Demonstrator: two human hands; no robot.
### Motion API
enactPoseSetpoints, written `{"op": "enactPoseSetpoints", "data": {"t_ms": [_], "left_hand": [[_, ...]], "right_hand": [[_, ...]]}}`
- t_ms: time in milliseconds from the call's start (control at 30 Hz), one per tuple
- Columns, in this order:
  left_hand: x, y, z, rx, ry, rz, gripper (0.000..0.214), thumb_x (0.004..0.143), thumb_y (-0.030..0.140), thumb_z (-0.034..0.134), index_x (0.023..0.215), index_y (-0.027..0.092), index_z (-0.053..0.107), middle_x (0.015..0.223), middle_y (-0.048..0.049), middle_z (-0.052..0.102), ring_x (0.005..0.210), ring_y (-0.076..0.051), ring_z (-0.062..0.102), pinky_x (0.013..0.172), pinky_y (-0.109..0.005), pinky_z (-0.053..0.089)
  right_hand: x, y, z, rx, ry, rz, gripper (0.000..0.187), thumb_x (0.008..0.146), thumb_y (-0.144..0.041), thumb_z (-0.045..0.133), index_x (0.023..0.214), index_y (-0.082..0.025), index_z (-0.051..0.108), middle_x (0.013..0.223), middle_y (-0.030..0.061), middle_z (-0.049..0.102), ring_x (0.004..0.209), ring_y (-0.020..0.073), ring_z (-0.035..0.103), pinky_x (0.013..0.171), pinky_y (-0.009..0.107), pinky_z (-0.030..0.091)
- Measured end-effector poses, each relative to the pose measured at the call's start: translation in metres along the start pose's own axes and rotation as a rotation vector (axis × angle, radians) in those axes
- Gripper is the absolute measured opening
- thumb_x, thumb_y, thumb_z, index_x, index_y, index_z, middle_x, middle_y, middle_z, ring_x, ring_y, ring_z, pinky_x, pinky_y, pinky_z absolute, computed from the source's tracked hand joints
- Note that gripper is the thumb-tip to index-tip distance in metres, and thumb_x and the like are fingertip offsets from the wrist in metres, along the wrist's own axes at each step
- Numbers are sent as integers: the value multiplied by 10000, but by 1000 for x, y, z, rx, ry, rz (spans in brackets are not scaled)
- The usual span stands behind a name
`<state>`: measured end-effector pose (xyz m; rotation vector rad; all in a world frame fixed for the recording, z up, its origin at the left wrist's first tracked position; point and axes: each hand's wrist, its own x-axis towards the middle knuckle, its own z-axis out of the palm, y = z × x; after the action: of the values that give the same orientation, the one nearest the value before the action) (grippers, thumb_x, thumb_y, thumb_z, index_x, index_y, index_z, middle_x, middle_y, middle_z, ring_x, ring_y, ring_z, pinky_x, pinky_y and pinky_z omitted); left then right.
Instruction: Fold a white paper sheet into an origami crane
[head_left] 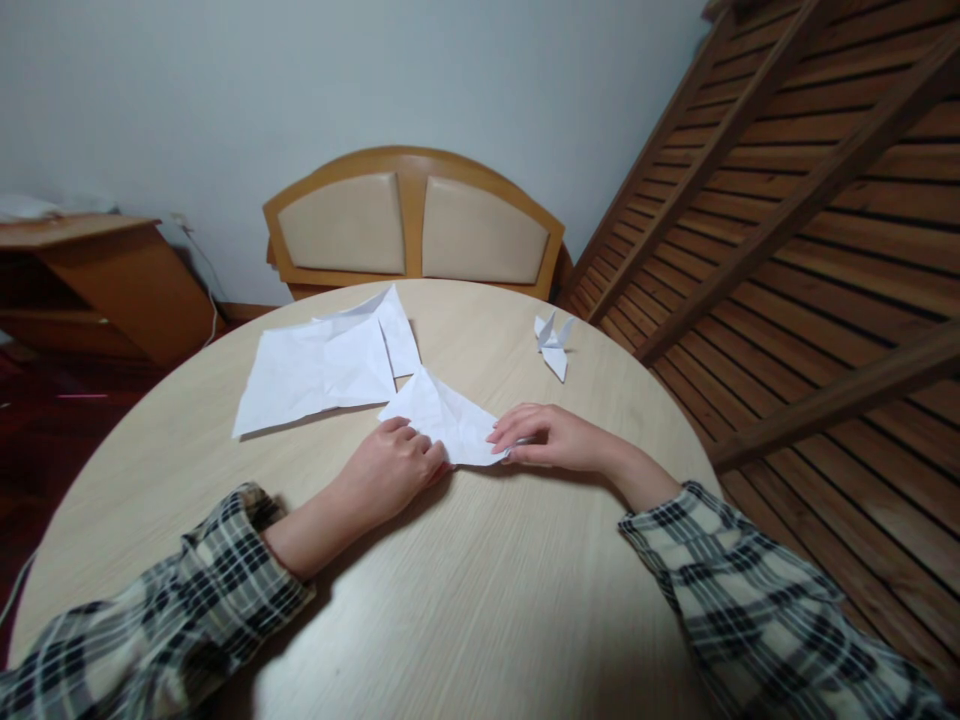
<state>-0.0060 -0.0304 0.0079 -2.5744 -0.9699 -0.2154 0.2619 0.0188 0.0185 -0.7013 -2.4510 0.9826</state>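
Observation:
A white sheet of paper [454, 420], folded into a roughly triangular shape, lies on the round wooden table [480, 590]. My left hand [394, 460] rests on its near left edge with the fingers curled over it, hiding that corner. At the right tip, my right hand [559, 437] pinches the paper between thumb and fingers. Creases run across the sheet near its upper point. Just behind and to the left are more white paper sheets [322, 365], partly overlapping, one of them folded. A folded white paper crane [553, 345] stands farther back on the right.
A wooden chair back [412, 215] with two beige panels stands behind the table's far edge. On the right leans a slatted wooden panel [810, 230] close to the table. A brown desk [97, 280] is at the left against the wall, with a cable beside it.

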Motion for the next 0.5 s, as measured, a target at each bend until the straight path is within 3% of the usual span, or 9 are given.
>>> {"op": "enactPoseSetpoints", "data": {"t_ms": [233,500], "left_hand": [[-1,7,-7,-6,5,33,426,1006,460,435,807,157,660,668,-41,665,628,-193,619,726,-362,444],[-2,15,-7,-102,61,126,392,1017,361,428,765,165,654,678,-38,623,631,-182,570,665,-333,420]], "right_hand": [[0,-8,0,-56,43,71,147,887,-239,637,927,-207,775,990,74,752,960,183,670,926,356,499],[-2,-3,-3,-105,49,148,225,918,-330,604,834,-174,743,863,72,713,825,174,628,803,322,486]]}}
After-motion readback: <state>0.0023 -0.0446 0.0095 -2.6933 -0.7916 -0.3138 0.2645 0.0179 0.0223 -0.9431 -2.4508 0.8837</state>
